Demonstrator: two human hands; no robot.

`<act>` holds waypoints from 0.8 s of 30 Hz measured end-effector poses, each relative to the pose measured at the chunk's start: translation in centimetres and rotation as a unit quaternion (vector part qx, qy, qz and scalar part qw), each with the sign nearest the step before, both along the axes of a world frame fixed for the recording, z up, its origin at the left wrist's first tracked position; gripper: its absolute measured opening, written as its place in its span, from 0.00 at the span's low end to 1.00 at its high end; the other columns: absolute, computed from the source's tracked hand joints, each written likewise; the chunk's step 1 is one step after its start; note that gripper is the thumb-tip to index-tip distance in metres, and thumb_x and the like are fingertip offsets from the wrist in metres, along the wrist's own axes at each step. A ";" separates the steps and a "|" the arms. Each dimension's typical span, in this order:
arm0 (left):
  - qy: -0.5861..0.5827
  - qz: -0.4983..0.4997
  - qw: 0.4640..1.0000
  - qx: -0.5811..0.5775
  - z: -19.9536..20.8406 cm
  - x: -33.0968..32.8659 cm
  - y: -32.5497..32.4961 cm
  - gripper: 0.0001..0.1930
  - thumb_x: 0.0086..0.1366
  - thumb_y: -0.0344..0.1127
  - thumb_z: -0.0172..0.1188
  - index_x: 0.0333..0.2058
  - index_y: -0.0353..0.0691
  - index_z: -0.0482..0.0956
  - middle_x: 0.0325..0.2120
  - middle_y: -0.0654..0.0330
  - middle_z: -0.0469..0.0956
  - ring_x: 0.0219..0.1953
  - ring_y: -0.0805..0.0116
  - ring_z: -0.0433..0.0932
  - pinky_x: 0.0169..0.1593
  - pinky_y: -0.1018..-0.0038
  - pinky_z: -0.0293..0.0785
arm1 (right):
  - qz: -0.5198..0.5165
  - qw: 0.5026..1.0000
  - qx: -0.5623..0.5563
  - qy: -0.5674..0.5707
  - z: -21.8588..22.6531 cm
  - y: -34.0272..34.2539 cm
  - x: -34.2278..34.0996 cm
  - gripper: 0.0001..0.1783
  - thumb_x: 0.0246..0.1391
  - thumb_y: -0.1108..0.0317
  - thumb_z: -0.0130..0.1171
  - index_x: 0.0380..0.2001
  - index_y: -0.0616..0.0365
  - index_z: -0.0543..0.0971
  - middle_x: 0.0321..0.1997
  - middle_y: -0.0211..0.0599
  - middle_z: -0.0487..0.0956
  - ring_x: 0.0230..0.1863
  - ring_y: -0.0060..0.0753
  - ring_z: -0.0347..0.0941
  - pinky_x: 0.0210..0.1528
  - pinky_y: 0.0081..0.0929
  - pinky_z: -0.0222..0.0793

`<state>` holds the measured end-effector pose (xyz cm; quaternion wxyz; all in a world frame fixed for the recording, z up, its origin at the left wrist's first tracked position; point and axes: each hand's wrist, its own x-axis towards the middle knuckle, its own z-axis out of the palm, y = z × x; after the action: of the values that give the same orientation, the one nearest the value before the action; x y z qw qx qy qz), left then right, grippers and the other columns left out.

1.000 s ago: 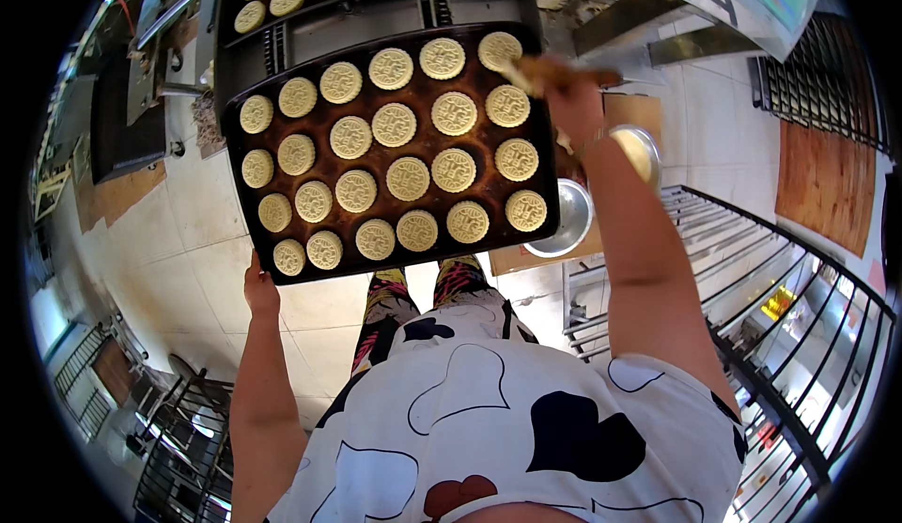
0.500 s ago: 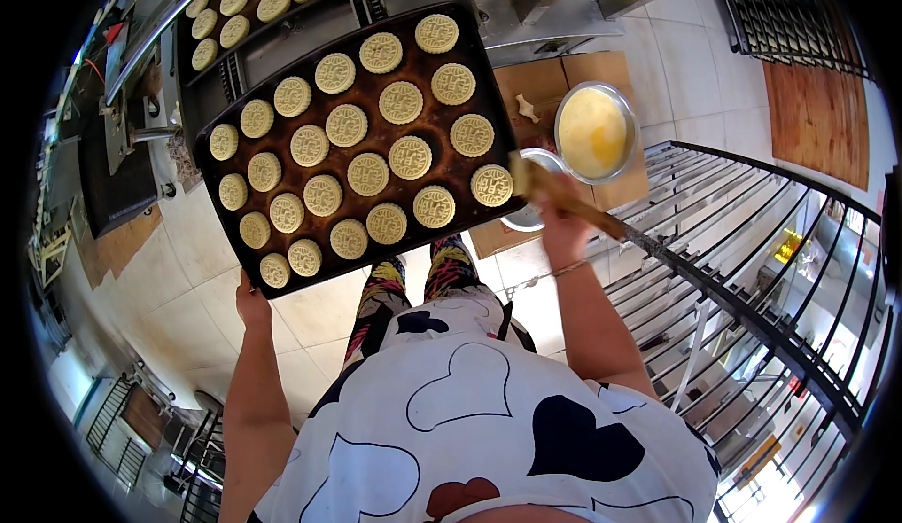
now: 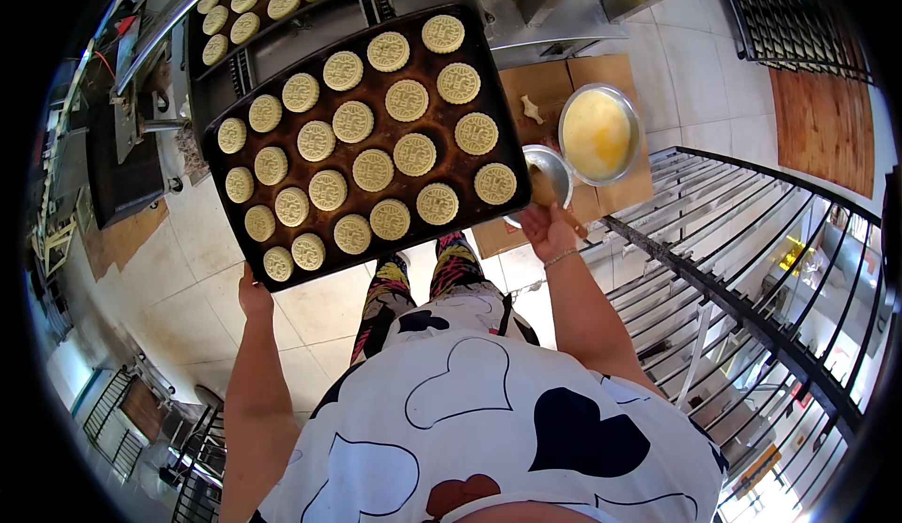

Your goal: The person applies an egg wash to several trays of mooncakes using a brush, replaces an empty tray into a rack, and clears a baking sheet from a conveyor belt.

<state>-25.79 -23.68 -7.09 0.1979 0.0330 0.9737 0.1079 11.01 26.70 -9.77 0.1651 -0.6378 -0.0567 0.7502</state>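
A dark baking tray [image 3: 310,215] carries rows of round, pale, stamped pastries [image 3: 373,170]. My left hand [image 3: 254,296] grips its near left corner, the fingers partly hidden by the rim. Right of the tray, my right hand [image 3: 551,232] is closed around the wooden handle of a pastry brush [image 3: 542,187]. The brush head is down in a small metal bowl [image 3: 561,177], whose contents I cannot make out. Just beyond stands a larger metal bowl [image 3: 598,135] of pale yellow liquid with a deeper yellow patch.
Both bowls stand on brown cardboard [image 3: 536,81], along with a small bone-shaped piece [image 3: 532,109]. A second tray of pastries [image 3: 282,4] lies beyond the first. A black-railed metal rack [image 3: 733,288] fills the right side. Tiled floor [image 3: 188,307] shows at left.
My right hand has drawn the brush away from the tray's right edge and lowered it into the small bowl. My left hand keeps its hold on the tray corner.
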 end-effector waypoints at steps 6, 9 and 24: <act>-0.009 0.111 0.987 0.112 -1.2 -2.7 0.0 0.20 0.64 0.46 0.50 0.41 0.32 0.74 0.34 0.52 0.77 0.33 0.58 0.74 0.41 0.67 0.69 | 0.314 0.839 0.410 -0.173 7.2 0.2 -4.8 0.12 0.57 0.64 0.51 0.38 0.61 0.75 0.33 0.36 0.78 0.33 0.35 0.76 0.32 0.28 0.72; -0.025 0.152 0.969 0.192 -1.0 -3.8 2.9 0.20 0.66 0.47 0.47 0.40 0.31 0.74 0.33 0.52 0.77 0.34 0.57 0.73 0.41 0.67 0.68 | 0.440 0.604 0.650 -0.141 8.3 0.1 -8.7 0.07 0.49 0.70 0.58 0.32 0.58 0.79 0.31 0.33 0.76 0.34 0.35 0.72 0.37 0.31 0.69; -0.039 0.121 0.961 0.245 -0.1 -3.0 3.9 0.21 0.67 0.46 0.45 0.48 0.34 0.69 0.41 0.52 0.74 0.43 0.60 0.71 0.47 0.70 0.66 | 0.615 0.376 0.649 -0.243 10.5 -3.2 -14.3 0.06 0.51 0.63 0.54 0.30 0.49 0.78 0.37 0.31 0.72 0.46 0.38 0.65 0.49 0.37 0.58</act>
<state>-28.74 -19.83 -7.19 0.2074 -0.0415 0.9056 0.3678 -3.34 23.45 0.73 0.0011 -0.2797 -0.9407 0.1920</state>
